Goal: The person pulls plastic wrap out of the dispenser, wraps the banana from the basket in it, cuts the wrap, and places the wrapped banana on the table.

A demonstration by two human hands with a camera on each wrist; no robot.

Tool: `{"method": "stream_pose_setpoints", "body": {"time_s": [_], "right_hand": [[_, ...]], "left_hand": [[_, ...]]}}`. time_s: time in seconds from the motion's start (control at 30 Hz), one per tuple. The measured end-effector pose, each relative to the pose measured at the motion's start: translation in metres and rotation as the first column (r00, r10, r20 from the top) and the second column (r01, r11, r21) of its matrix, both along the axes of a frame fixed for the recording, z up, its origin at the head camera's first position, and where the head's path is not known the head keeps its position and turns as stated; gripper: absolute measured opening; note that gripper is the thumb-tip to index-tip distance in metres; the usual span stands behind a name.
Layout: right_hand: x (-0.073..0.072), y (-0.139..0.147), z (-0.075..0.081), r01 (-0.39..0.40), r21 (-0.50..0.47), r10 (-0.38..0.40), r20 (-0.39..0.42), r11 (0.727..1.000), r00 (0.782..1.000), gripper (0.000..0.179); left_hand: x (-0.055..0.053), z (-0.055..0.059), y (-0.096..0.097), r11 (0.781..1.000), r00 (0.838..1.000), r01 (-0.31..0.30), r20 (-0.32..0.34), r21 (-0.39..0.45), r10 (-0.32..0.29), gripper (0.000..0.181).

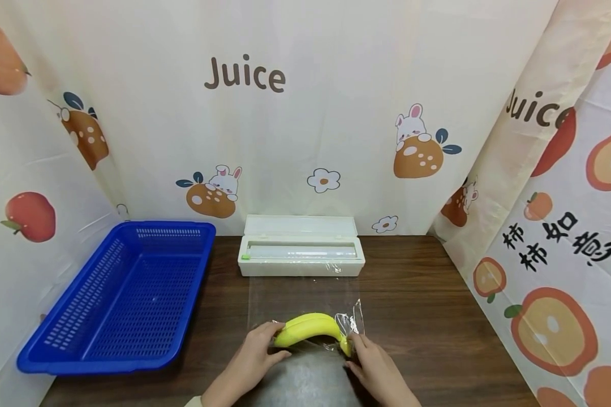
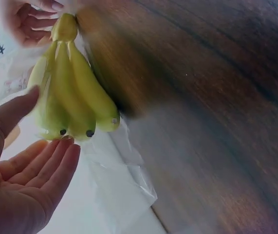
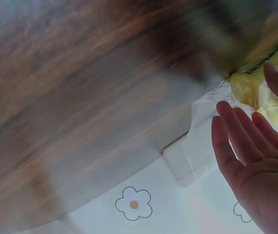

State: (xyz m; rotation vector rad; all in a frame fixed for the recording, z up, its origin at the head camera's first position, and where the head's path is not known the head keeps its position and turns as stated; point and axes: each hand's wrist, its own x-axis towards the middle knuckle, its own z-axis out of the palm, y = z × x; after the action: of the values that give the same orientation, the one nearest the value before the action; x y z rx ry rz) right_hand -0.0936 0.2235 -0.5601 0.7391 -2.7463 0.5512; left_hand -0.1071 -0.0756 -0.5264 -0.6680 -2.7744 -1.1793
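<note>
Here, bananas point(image 1: 312, 327), between both hands point(image 1: 257, 349), on clear film point(image 1: 305, 293)

The head view was bright and evenly lit, sharp enough for the lettering on the printed curtain point(image 1: 305, 130) behind the banana bunch point(image 1: 309, 327) to read cleanly. Small glints sparkled on the cling film point(image 1: 355, 323) just right of the banana bunch, and a greyish sheen lay on the wooden tabletop point(image 1: 302, 381) on its near side. Both wrist views were hazier, with muted colour. In the left one, a dark, soft-edged shadow hugged the banana bunch, while in the right one the tabletop's grain, left of the banana bunch, smeared into blur.
</note>
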Motion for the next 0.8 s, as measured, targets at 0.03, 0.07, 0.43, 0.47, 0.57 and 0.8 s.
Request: {"method": "stream_pose_setpoints", "body": {"time_s": [0.03,0.07,0.43,0.47,0.57,0.8], "right_hand": [[-0.001,0.000,0.000,-0.008,-0.004,0.008,0.016,1.000,1.000,0.050],[-0.003,0.000,0.001,-0.018,-0.008,0.018,0.025,1.000,1.000,0.050],[-0.016,-0.001,-0.012,-0.049,-0.096,0.045,-0.048,0.994,0.998,0.048],[-0.017,-0.001,-0.014,-0.053,-0.110,0.046,-0.062,0.993,0.997,0.047],[-0.020,-0.002,-0.017,-0.070,-0.133,0.055,-0.119,0.989,0.991,0.046],[-0.025,-0.005,-0.004,-0.029,-0.150,0.022,-0.046,0.988,0.999,0.051]], "left_hand": [[0.000,0.000,0.000,1.000,1.000,0.007,0.009,-0.012,-0.007,0.048],[-0.001,0.000,0.000,1.000,1.000,0.013,0.011,-0.024,-0.012,0.049],[-0.003,-0.005,0.005,0.998,0.995,-0.018,-0.094,-0.057,0.012,0.035],[-0.002,-0.006,0.005,0.998,0.995,-0.019,-0.101,-0.064,0.012,0.034],[-0.002,-0.007,0.006,0.997,0.993,-0.007,-0.117,-0.074,-0.002,0.032],[-0.010,-0.007,0.007,1.000,0.992,-0.011,-0.126,-0.017,0.009,0.040]]}}
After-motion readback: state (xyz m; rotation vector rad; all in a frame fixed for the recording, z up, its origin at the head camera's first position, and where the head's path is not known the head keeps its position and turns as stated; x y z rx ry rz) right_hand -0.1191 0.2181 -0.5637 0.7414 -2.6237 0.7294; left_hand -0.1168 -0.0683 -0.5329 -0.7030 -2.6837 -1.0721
